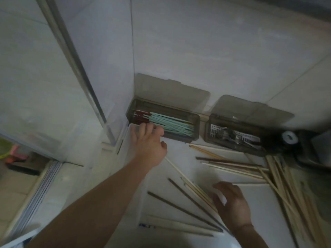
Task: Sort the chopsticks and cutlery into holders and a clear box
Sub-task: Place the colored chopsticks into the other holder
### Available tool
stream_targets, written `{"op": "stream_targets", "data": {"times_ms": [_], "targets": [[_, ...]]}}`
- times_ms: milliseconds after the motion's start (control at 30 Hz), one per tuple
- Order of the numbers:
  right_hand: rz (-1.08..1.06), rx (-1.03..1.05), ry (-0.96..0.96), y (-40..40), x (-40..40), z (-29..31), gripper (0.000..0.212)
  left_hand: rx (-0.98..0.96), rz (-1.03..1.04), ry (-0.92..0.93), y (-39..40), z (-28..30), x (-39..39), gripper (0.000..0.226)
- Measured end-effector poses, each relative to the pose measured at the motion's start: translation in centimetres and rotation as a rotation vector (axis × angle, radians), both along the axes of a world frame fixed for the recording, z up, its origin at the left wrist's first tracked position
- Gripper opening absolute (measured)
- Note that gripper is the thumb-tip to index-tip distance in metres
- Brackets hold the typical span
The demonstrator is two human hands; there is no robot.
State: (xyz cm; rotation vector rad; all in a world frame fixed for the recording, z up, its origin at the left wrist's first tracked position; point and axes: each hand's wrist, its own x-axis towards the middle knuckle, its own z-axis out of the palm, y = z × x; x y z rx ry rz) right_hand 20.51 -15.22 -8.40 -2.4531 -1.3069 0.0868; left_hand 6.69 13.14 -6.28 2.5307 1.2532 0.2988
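Your left hand [149, 145] reaches to the far side of the white counter [250, 203], its straight fingers resting on the near rim of the left holder [196, 126], holding nothing. That smoky, open-lidded holder sits against the tiled wall [197, 51] and contains pale green chopsticks [172, 125] lying lengthwise, with dark red-ended chopsticks [141, 116] at its left end.

Your right hand [232, 206] hovers low over the near counter, fingers loosely curled above a fan of loose chopsticks [195, 203], some pale wood, some dark brown; whether it actually pinches one, you cannot tell from this blurred view.

Just right of the first holder stands a second smoky holder [208, 129], lid up, with a white slotted insert and metal cutlery [231, 136] inside. A larger heap of pale chopsticks [279, 176] lies on the counter at right, near that holder. A dark object with a white round part [289, 137] sits at the far right.
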Motion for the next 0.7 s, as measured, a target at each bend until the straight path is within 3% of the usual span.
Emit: {"op": "stream_targets", "data": {"times_ms": [167,333,467,567,700], "targets": [[-0.158,-0.144,-0.06,-2.5,-1.9,-1.3,0.029,0.011,-0.005,0.021,-0.1,-0.1,0.1,0.026],[-0.316,-0.185,-0.001,-1.6,-3.2,-1.4,0.003,0.002,-0.003,0.03,-0.1,-0.1,0.2,0.026],[-0.356,-0.278,-0.004,-1.1,-3.8,-1.6,0.017,0.006,-0.006,0.05,-0.1,-0.1,0.2,0.027],[-0.349,-0.224,-0.063,-0.3,-3.5,-0.6,0.006,0.011,-0.017,0.06,0.0,-0.1,0.2,0.027],[-0.35,-0.149,0.042,3.7,-1.7,2.5,0.02,0.013,-0.015,0.056,0.0,0.0,0.2,0.028]]}}
